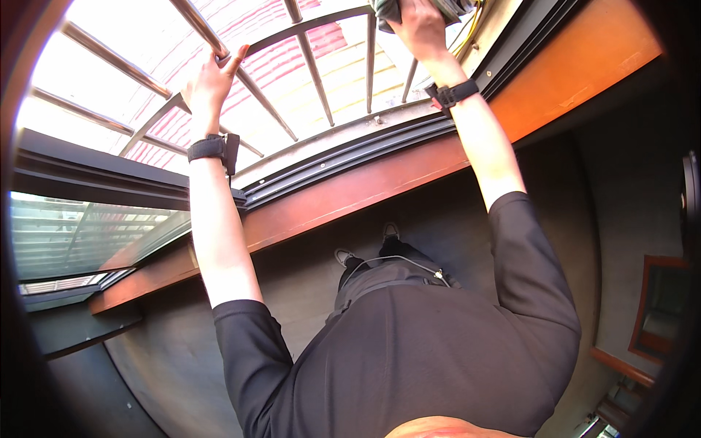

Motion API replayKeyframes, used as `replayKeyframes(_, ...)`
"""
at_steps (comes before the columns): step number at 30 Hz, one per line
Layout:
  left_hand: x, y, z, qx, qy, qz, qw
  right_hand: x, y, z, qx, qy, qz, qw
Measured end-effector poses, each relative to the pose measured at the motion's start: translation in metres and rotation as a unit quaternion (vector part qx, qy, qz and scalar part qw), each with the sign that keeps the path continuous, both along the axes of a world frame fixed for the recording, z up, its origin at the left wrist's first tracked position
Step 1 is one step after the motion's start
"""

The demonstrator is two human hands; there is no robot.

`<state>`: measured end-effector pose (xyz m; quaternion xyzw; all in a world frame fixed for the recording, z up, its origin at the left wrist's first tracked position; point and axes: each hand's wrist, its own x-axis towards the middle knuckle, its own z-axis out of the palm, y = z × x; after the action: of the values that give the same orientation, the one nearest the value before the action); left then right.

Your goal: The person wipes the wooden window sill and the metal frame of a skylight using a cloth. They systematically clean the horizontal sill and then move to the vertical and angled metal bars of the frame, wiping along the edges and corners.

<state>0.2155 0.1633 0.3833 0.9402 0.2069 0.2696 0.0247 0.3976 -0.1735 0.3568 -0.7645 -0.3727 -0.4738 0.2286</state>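
At the top of the view, my right hand (421,30) grips a bunched grey-green cloth (388,12), part of which is cut off by the upper rim. The cloth is close to the right end of a metal window grille (315,76). Further left, my left hand (211,87) holds a bar of the grille near where an upright bar (200,24) meets a flat crossbar (328,19). Its thumb points up, and its fingers are partly hidden. Both arms reach out over the window sill (356,192), and each wrist wears a black strap.
A dark sliding-window track (350,152) runs along the sill. To the left stands a dark-framed glass pane (93,235). Yellow cables (474,30) hang beside the cloth. An orange-lit board (575,76) borders the opening at right. A red-framed panel (660,306) shows at far right.
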Motion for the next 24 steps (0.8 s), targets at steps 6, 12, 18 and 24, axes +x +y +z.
replayKeyframes(6,0.003,0.005,-0.004,0.005,0.019,0.002,1.0,-0.015,0.003,-0.022,0.021,-0.093,-0.077,0.992)
replayKeyframes(12,0.001,-0.001,-0.003,-0.005,0.024,0.011,1.0,-0.004,0.008,0.019,-0.039,0.093,-0.073,0.992)
replayKeyframes(18,0.004,-0.001,-0.006,0.002,0.016,0.007,1.0,0.004,0.005,0.006,0.013,0.099,-0.018,0.995)
replayKeyframes(24,0.0,0.0,0.0,0.007,0.021,0.014,1.0,-0.015,0.005,-0.015,0.069,-0.046,-0.017,0.996)
